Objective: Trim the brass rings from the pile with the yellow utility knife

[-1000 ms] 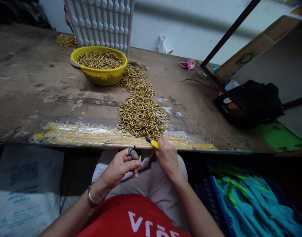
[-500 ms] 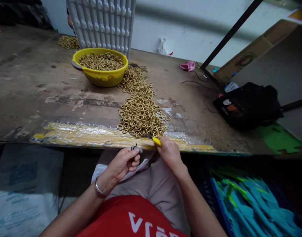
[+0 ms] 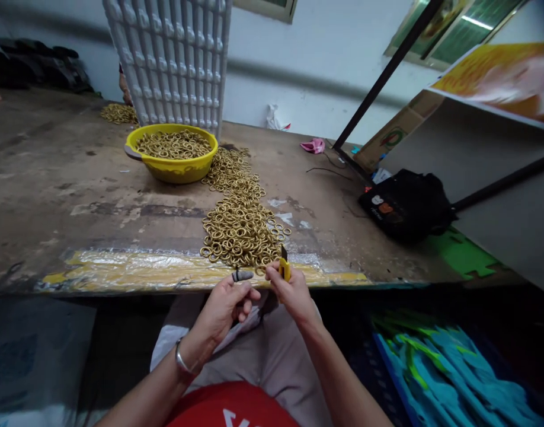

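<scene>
My right hand [image 3: 290, 292] is closed round a yellow utility knife [image 3: 284, 270], its dark blade pointing up and away from me. A brass-coloured ring [image 3: 260, 270] is at that hand's fingertips; whether they pinch it is unclear. My left hand [image 3: 227, 303] is just left of the ring, index finger stretched out and the others loosely curled, with nothing visible in it. A grey cover [image 3: 243, 276] with a black band wraps the left index fingertip. Just beyond both hands, a heap of brass-coloured rings [image 3: 240, 228] lies on the worn table [image 3: 121, 237].
A yellow basin [image 3: 178, 172] full of rings stands behind the heap, before a grey ribbed panel [image 3: 174, 65]. Another person's hand shows behind the panel. A black bag [image 3: 408, 204] sits at right. A crate of turquoise pieces [image 3: 458, 373] is below right.
My view has tilted up. The right hand has drawn back from the heap's edge with a ring at its fingertips, and the knife blade now points upward. The left index finger has straightened towards it.
</scene>
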{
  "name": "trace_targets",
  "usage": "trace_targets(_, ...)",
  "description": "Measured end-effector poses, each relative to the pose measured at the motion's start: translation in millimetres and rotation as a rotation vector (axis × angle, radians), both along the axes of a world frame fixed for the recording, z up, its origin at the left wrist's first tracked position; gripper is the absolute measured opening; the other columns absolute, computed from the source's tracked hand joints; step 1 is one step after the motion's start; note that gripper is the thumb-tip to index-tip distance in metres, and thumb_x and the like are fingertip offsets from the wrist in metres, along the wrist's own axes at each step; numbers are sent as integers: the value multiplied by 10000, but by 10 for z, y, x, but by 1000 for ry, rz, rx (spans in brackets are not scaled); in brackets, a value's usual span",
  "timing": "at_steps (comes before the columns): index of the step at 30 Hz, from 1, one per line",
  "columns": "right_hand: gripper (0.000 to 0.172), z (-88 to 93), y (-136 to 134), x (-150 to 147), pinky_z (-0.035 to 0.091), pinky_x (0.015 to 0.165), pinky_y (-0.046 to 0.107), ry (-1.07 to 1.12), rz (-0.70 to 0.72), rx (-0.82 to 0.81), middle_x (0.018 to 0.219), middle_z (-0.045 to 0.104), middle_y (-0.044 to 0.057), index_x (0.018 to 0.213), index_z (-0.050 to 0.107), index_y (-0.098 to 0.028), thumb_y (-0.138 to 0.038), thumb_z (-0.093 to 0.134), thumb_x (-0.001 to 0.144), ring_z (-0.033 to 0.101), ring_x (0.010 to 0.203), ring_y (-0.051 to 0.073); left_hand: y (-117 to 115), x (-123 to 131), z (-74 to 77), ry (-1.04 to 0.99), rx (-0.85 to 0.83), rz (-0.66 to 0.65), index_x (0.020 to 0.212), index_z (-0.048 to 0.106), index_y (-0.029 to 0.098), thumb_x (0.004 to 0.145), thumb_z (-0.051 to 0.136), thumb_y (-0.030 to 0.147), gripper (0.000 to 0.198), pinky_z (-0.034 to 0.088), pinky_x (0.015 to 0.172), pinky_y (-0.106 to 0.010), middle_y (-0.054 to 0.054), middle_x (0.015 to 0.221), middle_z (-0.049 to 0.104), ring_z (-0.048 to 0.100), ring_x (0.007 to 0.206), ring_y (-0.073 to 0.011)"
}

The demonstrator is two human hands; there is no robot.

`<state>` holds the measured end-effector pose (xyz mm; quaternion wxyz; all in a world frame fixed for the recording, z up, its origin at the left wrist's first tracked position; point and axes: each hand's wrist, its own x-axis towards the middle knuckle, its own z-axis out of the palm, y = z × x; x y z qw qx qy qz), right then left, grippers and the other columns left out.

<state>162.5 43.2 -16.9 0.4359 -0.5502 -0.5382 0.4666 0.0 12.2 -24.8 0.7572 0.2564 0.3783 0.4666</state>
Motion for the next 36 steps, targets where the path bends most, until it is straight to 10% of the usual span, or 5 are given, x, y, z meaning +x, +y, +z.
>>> trace_targets(12,365,148,-216,16,269,417,195,303,122,-153,527,455,-70,818,588,-174,-535,640,817,346,423,68,19,119,222,-39,48,-211,850,669,109,747,770,416,339,352,396,-150,-49,759,657,474,470,-44)
trace_targets(20,145,205,-376,142,385,657,232,-448,160,292,783,620,23,816,631,-187,-122,520,881,545,730,144,-35,120,276,43,113,-173,780,596,129,815,705,400,294,288,420,-155,32,619,479,360,484,-48)
trace_targets(27,286,231,-429,92,339,624,252,-871,166,262,806,657,31,875,620,-184,35,465,776,587,717,158,-72,97,218,191,168,-200,837,560,164,827,677,410,272,173,416,-176,78,574,347,228,474,-55)
trace_targets(31,222,115,-326,229,322,604,263,-1087,145,130,819,679,64,868,613,-168,-10,458,851,605,695,165,-178,-28,424,371,345,-261,743,546,156,848,639,403,284,225,459,-198,51,598,365,279,520,-72)
trace_targets(36,142,-14,-252,431,324,621,245,-1021,24,171,800,676,36,835,605,-187,-97,510,889,618,712,158,-260,-140,507,321,331,-336,695,521,153,845,623,454,351,213,454,-207,47,579,359,265,507,-70)
